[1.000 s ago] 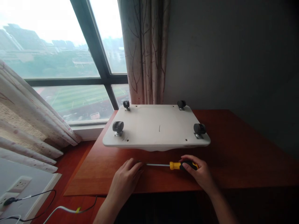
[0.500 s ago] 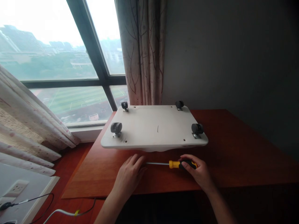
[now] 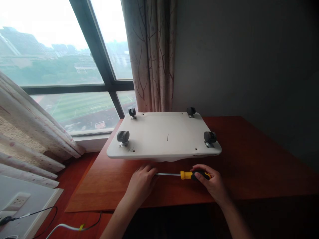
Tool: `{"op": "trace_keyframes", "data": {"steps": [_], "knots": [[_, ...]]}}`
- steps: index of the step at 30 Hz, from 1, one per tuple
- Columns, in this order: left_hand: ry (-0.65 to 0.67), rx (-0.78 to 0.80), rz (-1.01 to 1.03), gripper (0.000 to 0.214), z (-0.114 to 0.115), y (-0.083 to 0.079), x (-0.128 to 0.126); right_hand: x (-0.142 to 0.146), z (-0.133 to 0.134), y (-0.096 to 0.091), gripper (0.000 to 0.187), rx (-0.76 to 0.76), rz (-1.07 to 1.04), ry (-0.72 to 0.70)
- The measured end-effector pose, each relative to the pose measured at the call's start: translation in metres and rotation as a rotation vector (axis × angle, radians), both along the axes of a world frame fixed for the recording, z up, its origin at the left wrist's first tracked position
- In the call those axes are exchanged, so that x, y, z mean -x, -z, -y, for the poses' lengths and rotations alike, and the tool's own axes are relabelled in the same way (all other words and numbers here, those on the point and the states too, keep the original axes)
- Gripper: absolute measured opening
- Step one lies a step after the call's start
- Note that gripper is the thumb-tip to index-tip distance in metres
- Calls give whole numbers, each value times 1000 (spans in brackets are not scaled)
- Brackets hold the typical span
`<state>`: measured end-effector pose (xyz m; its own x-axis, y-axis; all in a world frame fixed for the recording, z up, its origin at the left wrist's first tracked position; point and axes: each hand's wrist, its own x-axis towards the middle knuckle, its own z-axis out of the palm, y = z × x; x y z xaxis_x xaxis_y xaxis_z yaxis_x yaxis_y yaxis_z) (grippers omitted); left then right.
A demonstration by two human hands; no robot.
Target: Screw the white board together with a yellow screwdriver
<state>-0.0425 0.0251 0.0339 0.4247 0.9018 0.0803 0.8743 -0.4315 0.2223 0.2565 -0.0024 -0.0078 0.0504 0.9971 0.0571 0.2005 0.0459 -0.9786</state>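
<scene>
My right hand point(image 3: 211, 182) is closed around the yellow and black handle of a screwdriver point(image 3: 186, 175). The tool lies level in the air just above the front of the table, its metal shaft pointing left. At the shaft's far end, my left hand point(image 3: 141, 182) has its fingers curled together about the tip, which they hide. Whether a small piece is also between those fingers, I cannot tell. Just beyond both hands is a white board point(image 3: 159, 132) with rounded corners, bearing black casters, wheels up, such as the near-right caster point(image 3: 209, 136) and near-left caster point(image 3: 123, 136).
The board rests on a reddish-brown wooden table point(image 3: 249, 159). A window point(image 3: 74, 106) and a patterned curtain point(image 3: 154, 59) stand behind at left, a grey wall point(image 3: 236, 59) at right. Cables point(image 3: 66, 226) run below the table's left corner near a wall socket point(image 3: 18, 200).
My left hand has shifted slightly right along the screwdriver's end, its fingers drawn in a little more. The right hand and the screwdriver look nearly unmoved.
</scene>
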Motion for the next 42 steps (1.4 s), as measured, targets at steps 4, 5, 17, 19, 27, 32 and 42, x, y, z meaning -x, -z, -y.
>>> {"op": "trace_keyframes", "data": {"steps": [4,5,17,19,27,32,42], "knots": [[-3,-23,89,15,0,4,-1,0,0,-2,31,-4,-36,8],[-1,-21,124,14,0,4,-1,0,0,-2,31,-4,-44,11],[-18,113,589,9,-2,0,-1,-3,2,0,29,-18,-140,39],[-19,106,614,9,-5,-4,0,-3,2,0,29,-22,-165,51],[-38,-16,636,12,-11,-38,7,-2,2,-2,30,-18,-221,107],[78,-11,680,4,-21,-71,-15,-2,1,-1,30,-17,-184,65],[429,202,628,9,-87,-84,-109,-1,-1,-4,32,-6,-85,92]]}}
